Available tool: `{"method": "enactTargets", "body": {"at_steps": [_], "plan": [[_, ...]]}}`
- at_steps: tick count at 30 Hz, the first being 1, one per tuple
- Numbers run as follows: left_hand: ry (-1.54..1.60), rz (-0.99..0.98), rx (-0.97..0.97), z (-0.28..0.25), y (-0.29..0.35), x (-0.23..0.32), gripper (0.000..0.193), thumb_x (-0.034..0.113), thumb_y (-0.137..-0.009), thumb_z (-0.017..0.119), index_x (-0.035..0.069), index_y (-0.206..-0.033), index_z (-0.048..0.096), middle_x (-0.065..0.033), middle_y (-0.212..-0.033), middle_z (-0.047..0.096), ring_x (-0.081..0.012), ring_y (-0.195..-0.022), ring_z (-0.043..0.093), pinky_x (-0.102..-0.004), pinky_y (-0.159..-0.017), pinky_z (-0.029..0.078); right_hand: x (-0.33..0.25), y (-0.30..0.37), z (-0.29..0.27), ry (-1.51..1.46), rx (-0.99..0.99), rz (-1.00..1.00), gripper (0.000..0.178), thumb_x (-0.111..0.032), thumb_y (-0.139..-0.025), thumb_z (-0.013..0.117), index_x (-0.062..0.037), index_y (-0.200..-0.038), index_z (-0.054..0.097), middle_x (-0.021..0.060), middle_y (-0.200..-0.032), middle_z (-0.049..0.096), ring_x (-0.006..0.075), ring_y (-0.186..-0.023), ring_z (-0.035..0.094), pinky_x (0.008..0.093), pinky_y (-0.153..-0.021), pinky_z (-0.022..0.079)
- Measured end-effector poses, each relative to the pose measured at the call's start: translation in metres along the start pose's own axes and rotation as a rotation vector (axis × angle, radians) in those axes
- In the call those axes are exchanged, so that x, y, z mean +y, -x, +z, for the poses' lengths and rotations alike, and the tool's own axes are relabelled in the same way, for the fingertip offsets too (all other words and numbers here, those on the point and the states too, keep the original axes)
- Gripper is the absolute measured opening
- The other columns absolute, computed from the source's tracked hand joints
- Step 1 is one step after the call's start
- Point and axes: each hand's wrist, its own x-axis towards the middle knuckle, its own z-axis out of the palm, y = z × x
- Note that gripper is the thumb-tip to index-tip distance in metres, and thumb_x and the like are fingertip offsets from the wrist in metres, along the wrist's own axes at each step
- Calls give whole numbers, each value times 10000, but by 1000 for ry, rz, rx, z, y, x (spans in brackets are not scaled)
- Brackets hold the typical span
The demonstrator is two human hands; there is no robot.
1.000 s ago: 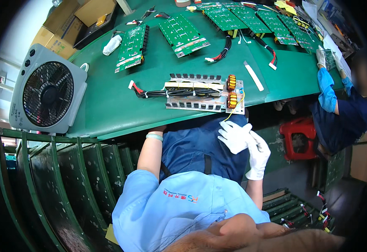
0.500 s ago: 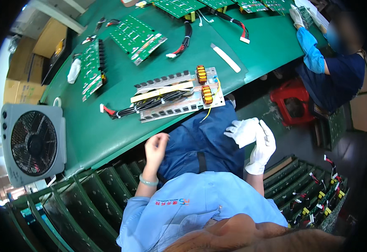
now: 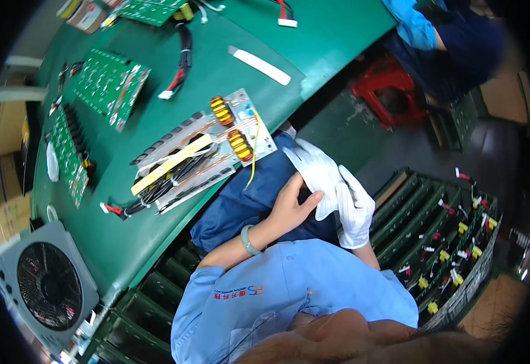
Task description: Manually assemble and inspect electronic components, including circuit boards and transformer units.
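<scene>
A loose white glove point(image 3: 314, 171) is held over my lap between my two hands, its fingers pointing up and to the left. My bare left hand point(image 3: 288, 208), with a pale bangle at the wrist, has its thumb and fingers at the glove's near edge, seemingly gripping it; some fingertips are hidden. My right hand point(image 3: 356, 213), in a white glove of its own, is closed on the other side of the loose glove. Beyond them on the table edge lies a power circuit board point(image 3: 186, 159) with copper coils, heat sinks, a yellow strip and bundled black cables.
Green circuit boards point(image 3: 108, 85) and a white-handled flat blade point(image 3: 262, 65) lie on the green table point(image 3: 216, 79). A grey fan point(image 3: 49, 279) stands at left. Slotted green racks point(image 3: 398, 212) flank me. A co-worker point(image 3: 453, 54) and red stool point(image 3: 386, 94) are at right.
My left hand has moved right, from beside my lap to the loose glove, and now touches it. The view has shifted, so the table's contents appear farther left.
</scene>
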Motion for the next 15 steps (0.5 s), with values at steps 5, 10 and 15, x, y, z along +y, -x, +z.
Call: {"method": "enactTargets", "body": {"at_steps": [5,10,15], "plan": [[57,66,-57,-7,-8,4,479,96,-937,604,-43,-1360,427,-141,-1252,577,-188,-1162,545,-320,-989,417,2,2,7,-24,-127,56,330,-13,-901,618,64,-1223,610,169,-886,699,109,-707,613,258,-650,505],[314,-168,35,-21,-17,9,240,74,-992,529,-32,-1207,547,-10,-1058,637,-48,-940,568,-215,-817,455,1,-10,-7,-36,-171,206,351,-31,-936,573,41,-1280,586,14,-661,596,29,-551,481,206,-521,414],[202,-199,34,-22,-14,17,143,77,-965,561,-6,-1081,579,-35,-981,649,-97,-861,612,-249,-739,485,7,-9,3,-160,19,171,323,-100,-977,559,44,-1265,588,18,-721,623,40,-584,522,196,-562,429]]}}
